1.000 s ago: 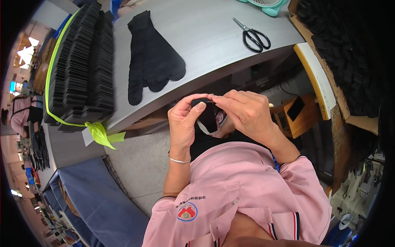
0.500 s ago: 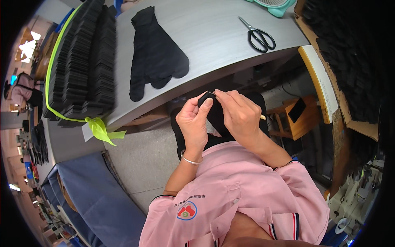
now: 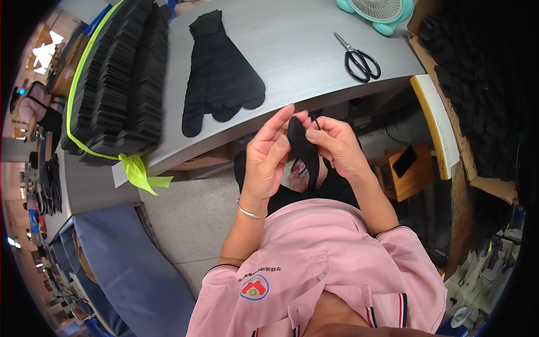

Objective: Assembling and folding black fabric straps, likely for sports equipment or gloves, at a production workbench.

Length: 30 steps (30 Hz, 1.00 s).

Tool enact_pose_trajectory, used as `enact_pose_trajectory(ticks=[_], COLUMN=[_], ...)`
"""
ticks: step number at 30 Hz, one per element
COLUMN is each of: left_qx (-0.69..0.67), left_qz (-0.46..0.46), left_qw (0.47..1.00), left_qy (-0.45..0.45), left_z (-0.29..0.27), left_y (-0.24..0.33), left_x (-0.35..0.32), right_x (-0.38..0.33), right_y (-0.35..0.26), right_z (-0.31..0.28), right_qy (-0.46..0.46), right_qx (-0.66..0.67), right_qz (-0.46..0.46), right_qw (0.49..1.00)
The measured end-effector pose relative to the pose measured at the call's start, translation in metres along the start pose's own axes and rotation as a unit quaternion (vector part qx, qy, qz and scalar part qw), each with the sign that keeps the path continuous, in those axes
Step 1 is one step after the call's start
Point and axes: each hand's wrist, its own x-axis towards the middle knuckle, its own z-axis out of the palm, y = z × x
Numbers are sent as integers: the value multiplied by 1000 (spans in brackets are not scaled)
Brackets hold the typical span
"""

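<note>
Above my lap, my left hand is closed on a black cloth piece, with the thumb near its rounded upper tip and the index finger stretched upward. The cloth hangs down in a narrow strip. My right hand pinches at the cloth's right edge, thumb against bent fingers; a thin dark bit stands up by its fingertips, too small to name. On the grey table ahead lies a flat black glove-shaped piece with rounded lobes toward me. Black-handled scissors rest to its right.
A tall stack of black sheets, tied with a neon-yellow ribbon, stands at left. A green fan sits far right. At right are a carton of black pieces and a phone on a wooden stool. Blue cloth drapes lower left.
My hands have moved slightly apart, and more of the black cloth shows between them. The right hand has turned; the pale-ended thing that stuck out behind it is out of sight.
</note>
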Motion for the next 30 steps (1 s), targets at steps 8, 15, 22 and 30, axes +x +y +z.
enact_pose_trajectory(ticks=[8,15,22,30], left_qx=[137,90,114,176], left_qz=[58,43,43,61], left_qw=[988,992,991,970], left_qy=[30,74,62,156], left_z=[-24,-24,-29,-11], left_y=[-4,-1,-4,-11], left_x=[5,2,0,-10], right_x=[-12,-18,-23,-20], right_y=[-1,-3,-5,9], right_z=[14,25,26,30], right_qy=[113,119,115,141], right_qx=[-305,-451,-496,-496], right_qz=[-231,-384,-381,-399], right_qw=[917,797,772,758])
